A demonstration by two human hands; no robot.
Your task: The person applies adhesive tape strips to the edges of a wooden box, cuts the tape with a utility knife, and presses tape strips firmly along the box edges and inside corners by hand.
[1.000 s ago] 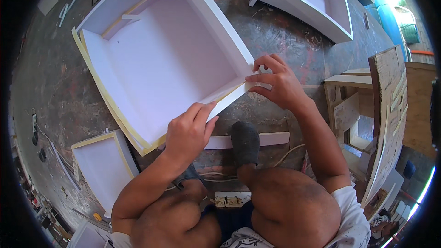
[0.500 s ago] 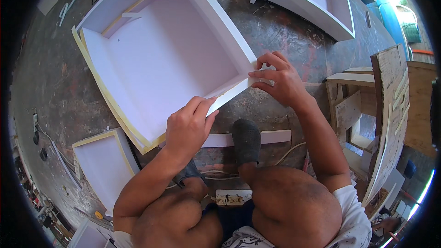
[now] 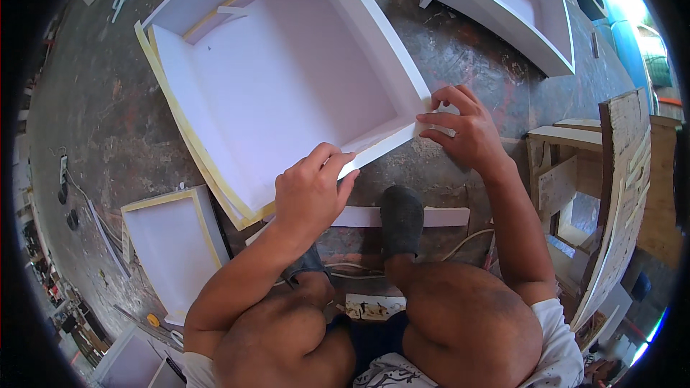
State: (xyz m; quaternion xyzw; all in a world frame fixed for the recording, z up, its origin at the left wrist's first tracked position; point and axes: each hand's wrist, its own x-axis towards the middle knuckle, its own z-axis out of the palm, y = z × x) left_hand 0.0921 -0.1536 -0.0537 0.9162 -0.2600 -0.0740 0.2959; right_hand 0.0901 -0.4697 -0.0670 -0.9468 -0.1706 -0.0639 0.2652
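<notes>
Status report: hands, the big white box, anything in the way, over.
Left hand gripping near edge of large white open-topped box. Right hand touching its right-hand corner. Nothing blocking hands; dark grey shoe just below that edge, not touching.

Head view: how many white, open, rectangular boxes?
3 clear: large white box at the left hand; second box, upper right; smaller box, lower left. A cut-off white piece, bottom left, may be a fourth; others may be hidden.
</notes>
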